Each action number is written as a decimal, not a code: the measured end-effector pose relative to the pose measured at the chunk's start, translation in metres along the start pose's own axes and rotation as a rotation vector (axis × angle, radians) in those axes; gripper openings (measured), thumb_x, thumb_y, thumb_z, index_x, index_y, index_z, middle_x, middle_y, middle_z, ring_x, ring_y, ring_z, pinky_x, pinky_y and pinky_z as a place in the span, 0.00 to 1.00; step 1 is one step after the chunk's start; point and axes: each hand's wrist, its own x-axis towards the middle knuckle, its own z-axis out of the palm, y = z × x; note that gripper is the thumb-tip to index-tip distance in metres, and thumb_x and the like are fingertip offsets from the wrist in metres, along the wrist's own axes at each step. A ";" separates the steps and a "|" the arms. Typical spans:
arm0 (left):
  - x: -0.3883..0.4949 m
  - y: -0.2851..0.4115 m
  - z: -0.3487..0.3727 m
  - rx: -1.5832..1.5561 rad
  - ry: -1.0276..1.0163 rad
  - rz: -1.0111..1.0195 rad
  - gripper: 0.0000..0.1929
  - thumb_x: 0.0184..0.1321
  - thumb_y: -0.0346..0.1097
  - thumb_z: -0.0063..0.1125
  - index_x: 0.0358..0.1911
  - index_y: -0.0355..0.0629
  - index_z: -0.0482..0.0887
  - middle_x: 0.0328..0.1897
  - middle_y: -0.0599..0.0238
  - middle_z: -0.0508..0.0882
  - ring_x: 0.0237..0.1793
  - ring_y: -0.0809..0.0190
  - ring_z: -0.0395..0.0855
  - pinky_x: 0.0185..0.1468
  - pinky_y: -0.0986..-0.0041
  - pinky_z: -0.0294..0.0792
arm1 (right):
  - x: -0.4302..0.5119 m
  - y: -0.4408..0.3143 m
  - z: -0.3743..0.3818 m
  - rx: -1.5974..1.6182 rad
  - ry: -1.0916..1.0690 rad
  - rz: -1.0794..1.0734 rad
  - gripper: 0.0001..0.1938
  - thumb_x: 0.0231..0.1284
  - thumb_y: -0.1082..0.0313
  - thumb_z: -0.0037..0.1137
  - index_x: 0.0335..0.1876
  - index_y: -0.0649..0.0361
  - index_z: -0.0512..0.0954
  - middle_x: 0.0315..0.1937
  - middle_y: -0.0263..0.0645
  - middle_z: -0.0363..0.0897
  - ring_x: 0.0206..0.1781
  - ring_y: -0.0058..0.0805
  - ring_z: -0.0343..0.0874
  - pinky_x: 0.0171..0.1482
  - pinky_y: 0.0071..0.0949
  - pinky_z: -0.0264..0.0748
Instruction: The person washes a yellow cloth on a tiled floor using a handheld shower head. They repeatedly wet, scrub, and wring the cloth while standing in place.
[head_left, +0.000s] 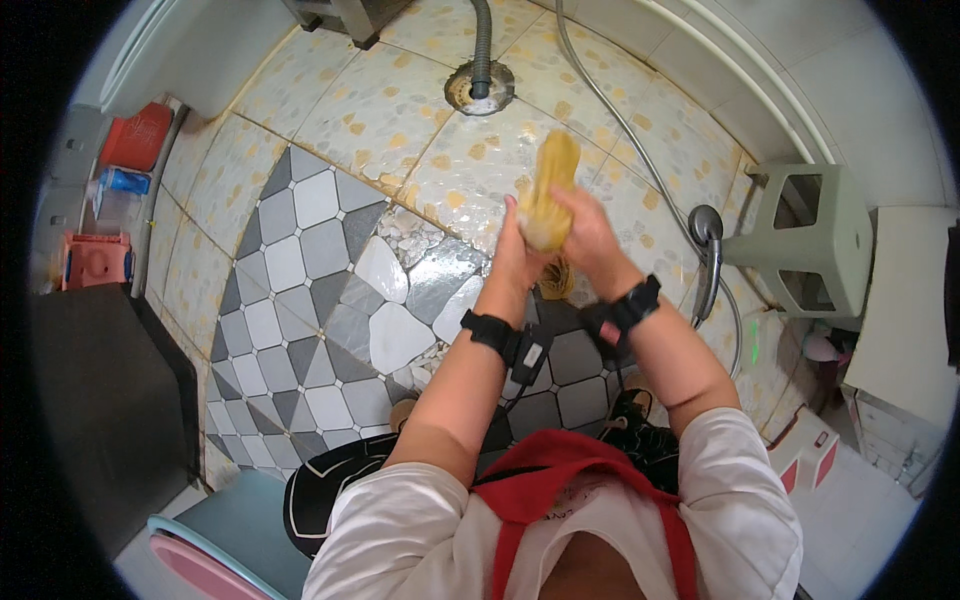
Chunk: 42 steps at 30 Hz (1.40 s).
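A yellow shoe (556, 176), blurred by motion, is held upright over the floor in front of me. My left hand (517, 251) cups its near end from the left, thumb raised along the side. From the right, my right hand (589, 232) grips the shoe, its fingers partly hidden behind it. Whitish patches, perhaps suds, show on the near end. Just below my hands, a second yellowish-brown object (556, 281), possibly another shoe, is mostly covered by them. Each wrist wears a black strap with a small device.
Wet floor tiles (450, 161) surround a drain (452, 88) with a grey hose (482, 45). At right, a shower head (705, 225) rests against a green plastic stool (817, 240). A patterned mat (285, 270) lies left. Plastic containers (97, 259) and a dark cabinet (112, 390) line the left side.
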 end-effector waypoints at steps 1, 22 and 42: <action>0.010 0.000 -0.008 -0.189 -0.159 0.094 0.30 0.61 0.62 0.45 0.54 0.42 0.71 0.42 0.48 0.79 0.42 0.51 0.80 0.43 0.57 0.74 | -0.003 0.012 -0.001 -0.153 0.018 0.050 0.15 0.61 0.62 0.51 0.47 0.65 0.74 0.39 0.42 0.79 0.41 0.37 0.79 0.45 0.33 0.75; -0.018 0.051 0.025 0.210 -0.198 0.200 0.31 0.62 0.57 0.49 0.59 0.38 0.66 0.59 0.52 0.71 0.58 0.53 0.71 0.58 0.57 0.67 | 0.066 -0.003 -0.078 0.096 0.165 0.130 0.13 0.53 0.76 0.49 0.46 0.66 0.73 0.43 0.49 0.77 0.48 0.38 0.78 0.50 0.34 0.75; 0.025 -0.009 -0.013 0.162 0.243 0.304 0.17 0.67 0.41 0.40 0.49 0.35 0.74 0.43 0.51 0.79 0.42 0.51 0.79 0.44 0.58 0.75 | 0.015 0.048 -0.006 -1.197 0.092 -0.259 0.21 0.57 0.51 0.55 0.38 0.66 0.77 0.34 0.57 0.77 0.39 0.52 0.77 0.43 0.40 0.72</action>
